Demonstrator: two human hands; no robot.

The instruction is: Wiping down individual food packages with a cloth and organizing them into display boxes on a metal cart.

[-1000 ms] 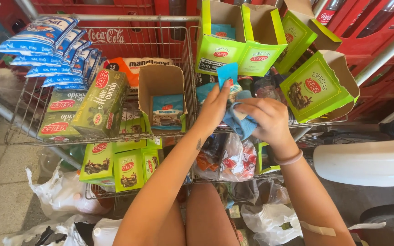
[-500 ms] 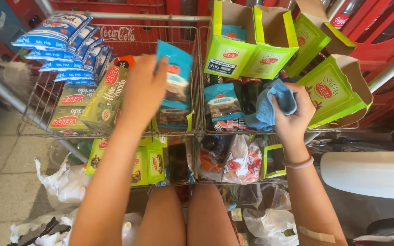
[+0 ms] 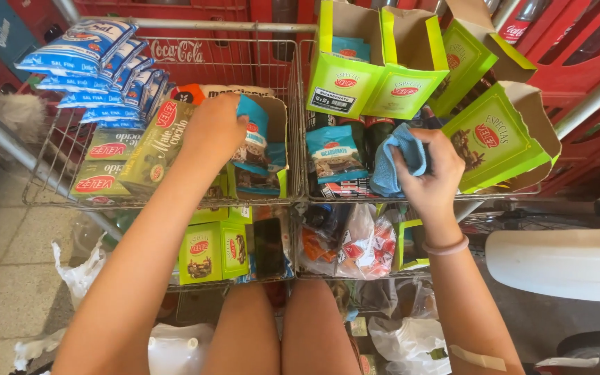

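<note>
At frame centre, on a wire-mesh shelf rack (image 3: 175,203) before red plastic crates (image 3: 578,42), the left hand (image 3: 213,128) fingers grip a glossy blue foil sachet (image 3: 253,139), while the right hand (image 3: 433,173) fingers clutch a soft crumpled blue cloth (image 3: 396,161).

- Two hands: the left hand (image 3: 214,128) grips one blue sachet (image 3: 253,139); the right hand (image 3: 433,173) clutches one blue cloth (image 3: 397,160).
- Five white-and-blue bags (image 3: 85,48), stacked overlapping (those further back are hard to separate).
- Four lime-green open cartons (image 3: 345,83) up top.
- Two small green boxes (image 3: 211,251) on the lower shelf.
- Three flat green packets (image 3: 109,149) in the left basket.
- One pink wristband (image 3: 446,247).
</note>
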